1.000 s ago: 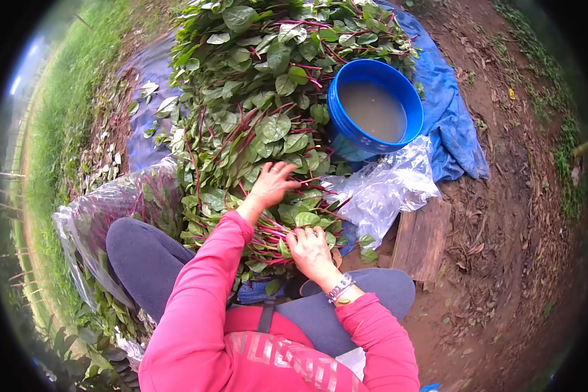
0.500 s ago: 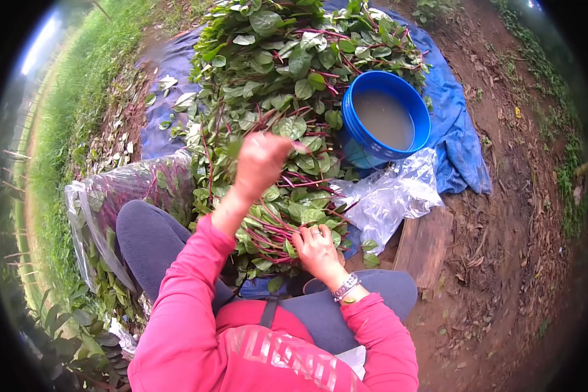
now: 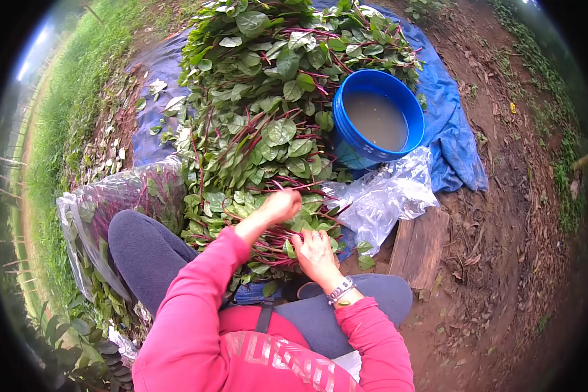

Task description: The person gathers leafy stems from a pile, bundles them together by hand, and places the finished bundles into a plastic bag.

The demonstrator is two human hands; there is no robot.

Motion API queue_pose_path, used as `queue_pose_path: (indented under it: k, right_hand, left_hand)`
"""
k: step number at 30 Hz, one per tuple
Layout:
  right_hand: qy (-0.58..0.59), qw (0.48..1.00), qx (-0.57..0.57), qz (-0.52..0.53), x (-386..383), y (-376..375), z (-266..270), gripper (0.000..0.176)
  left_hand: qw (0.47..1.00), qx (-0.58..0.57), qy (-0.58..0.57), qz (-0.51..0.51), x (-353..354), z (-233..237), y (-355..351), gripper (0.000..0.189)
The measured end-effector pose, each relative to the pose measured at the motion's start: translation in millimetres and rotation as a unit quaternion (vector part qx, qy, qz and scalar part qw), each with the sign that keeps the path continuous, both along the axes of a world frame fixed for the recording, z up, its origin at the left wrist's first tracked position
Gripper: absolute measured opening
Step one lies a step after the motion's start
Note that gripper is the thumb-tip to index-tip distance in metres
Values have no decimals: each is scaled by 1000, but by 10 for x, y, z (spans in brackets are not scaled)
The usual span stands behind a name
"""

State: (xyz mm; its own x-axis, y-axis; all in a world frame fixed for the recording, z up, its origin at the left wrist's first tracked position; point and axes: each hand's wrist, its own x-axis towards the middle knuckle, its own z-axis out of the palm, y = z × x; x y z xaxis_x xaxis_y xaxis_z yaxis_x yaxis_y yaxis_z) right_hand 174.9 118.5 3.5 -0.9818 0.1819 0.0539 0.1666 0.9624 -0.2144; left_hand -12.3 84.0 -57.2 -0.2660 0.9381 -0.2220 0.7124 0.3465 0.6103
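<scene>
Red-stemmed leafy greens that look like Malabar spinach [image 3: 242, 153] lie in a long heap in front of me. At the near end, my right hand [image 3: 317, 253], with a ring and a wristwatch, has its fingers curled over a bunch of Malabar spinach stems [image 3: 274, 247] above my lap. Just above and left of it, my left hand [image 3: 282, 205] is closed over the stems and leaves. Its fingertips are turned away, so anything in them is hidden.
A blue bucket [image 3: 343, 121] of cloudy water stands right of the heap on a blue tarp [image 3: 445, 114]. Clear plastic [image 3: 389, 189] and a wooden board [image 3: 419, 248] lie nearer. On my left is a clear plastic bag [image 3: 121, 206] of greens.
My left hand has come down and towards me from over the middle of the heap, close to my right hand. My right hand stays on the bunch. The view has shifted slightly.
</scene>
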Motion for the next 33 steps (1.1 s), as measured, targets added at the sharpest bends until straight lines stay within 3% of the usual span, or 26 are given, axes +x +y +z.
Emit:
queue_pose_path:
  k: [1,3,5,7,9,11,13,17,19,22,24,25,27,31,33]
  right_hand:
    - [-3,1000,0,-2,-3,-8,-5,21]
    - [30,1000,1,10,-59,-5,-21,19]
    - [17,1000,4,6,-60,-2,-31,17]
    - [43,999,15,5,-68,-5,-51,14]
    - [29,999,26,-2,-59,2,-53,14]
    - [16,999,31,-5,-51,-32,-42,14]
    - [-26,999,-3,-22,-71,-38,-7,22]
    - [105,994,33,19,-116,-49,76,22]
    - [88,996,25,22,-84,-73,4,23]
    - [-51,998,-32,15,-43,-65,-103,24]
    - [-28,999,-29,15,-45,-22,-53,21]
    - [-4,1000,-27,14,-42,-9,-38,19]
    - [7,999,-29,16,-44,-13,-43,19]
    - [48,998,-32,25,-55,-9,-61,18]
    - [53,998,-42,14,-56,-32,-65,17]
  left_hand:
    - [996,-4,57,75,9,-93,129,26]
    - [973,-63,203,86,2,-188,273,24]
    - [973,-77,198,88,-18,-297,310,22]
    - [961,-40,274,15,-127,-403,255,20]
    - [970,-11,243,17,-156,-257,167,22]
    - [1000,29,2,11,-211,-71,3,24]
    - [996,47,-18,-74,-213,-12,-272,31]
    - [982,-74,-93,-149,-226,215,-555,34]
    - [969,-117,-136,-169,-265,184,-531,34]
    - [922,-257,-215,-196,-324,299,-258,33]
    - [980,-166,-49,-94,-334,120,-115,27]
    - [989,-128,66,-21,-318,33,-51,24]
    - [975,-32,218,9,-385,-224,-6,19]
    - [953,-27,302,-8,-560,-498,19,18]
    - [953,-37,302,-6,-585,-404,24,16]
